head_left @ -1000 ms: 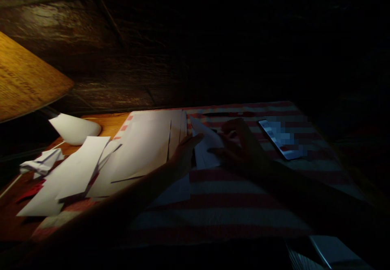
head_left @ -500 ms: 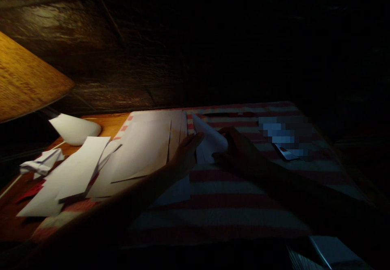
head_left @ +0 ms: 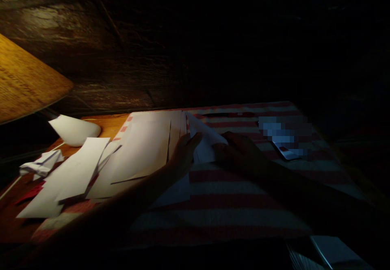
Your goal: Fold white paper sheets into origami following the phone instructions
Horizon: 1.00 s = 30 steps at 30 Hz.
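A white sheet of paper (head_left: 203, 138), bent over into a pointed shape, lies on the striped cloth between my hands. My left hand (head_left: 185, 150) is at its left edge, with the thumb on the paper. At the right edge my right hand (head_left: 239, 150) grips the curled side; its fingers are dark and partly hidden. More white sheets (head_left: 146, 144) lie stacked and overlapping just left of my left hand. Shadow covers most of both forearms.
A red-and-white striped cloth (head_left: 225, 215) covers the table. On the left are a lamp with a brown shade (head_left: 27, 83) and white base (head_left: 76, 131), loose paper (head_left: 82, 172) and a folded paper piece (head_left: 42, 163). A phone (head_left: 284, 150) with a blurred screen lies right.
My right hand has shifted slightly along the paper's right edge. The bent sheet has moved a little left at its tip and sits somewhat flatter.
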Tool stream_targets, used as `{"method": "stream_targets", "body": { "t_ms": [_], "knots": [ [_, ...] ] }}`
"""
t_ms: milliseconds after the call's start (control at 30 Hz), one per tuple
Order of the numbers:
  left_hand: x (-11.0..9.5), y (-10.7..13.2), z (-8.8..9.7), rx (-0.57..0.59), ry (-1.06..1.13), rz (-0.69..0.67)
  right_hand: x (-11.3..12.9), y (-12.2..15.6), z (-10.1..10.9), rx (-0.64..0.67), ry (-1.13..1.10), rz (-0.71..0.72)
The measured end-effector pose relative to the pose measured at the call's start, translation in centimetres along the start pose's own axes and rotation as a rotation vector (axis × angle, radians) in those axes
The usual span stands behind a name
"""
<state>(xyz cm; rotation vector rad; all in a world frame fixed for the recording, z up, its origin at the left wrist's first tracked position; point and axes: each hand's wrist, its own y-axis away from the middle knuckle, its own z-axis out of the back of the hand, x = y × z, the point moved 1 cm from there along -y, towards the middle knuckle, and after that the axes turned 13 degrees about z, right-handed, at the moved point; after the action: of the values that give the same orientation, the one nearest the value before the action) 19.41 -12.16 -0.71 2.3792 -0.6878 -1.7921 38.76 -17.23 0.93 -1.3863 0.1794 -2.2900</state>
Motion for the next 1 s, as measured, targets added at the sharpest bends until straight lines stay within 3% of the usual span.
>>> {"method": "stream_targets", "body": {
  "t_ms": [1000],
  "knots": [
    [-0.31,0.11,-0.16,0.044,0.066,0.025,0.26,0.08,-0.09,0.034,0.084,-0.047]
  ]
}}
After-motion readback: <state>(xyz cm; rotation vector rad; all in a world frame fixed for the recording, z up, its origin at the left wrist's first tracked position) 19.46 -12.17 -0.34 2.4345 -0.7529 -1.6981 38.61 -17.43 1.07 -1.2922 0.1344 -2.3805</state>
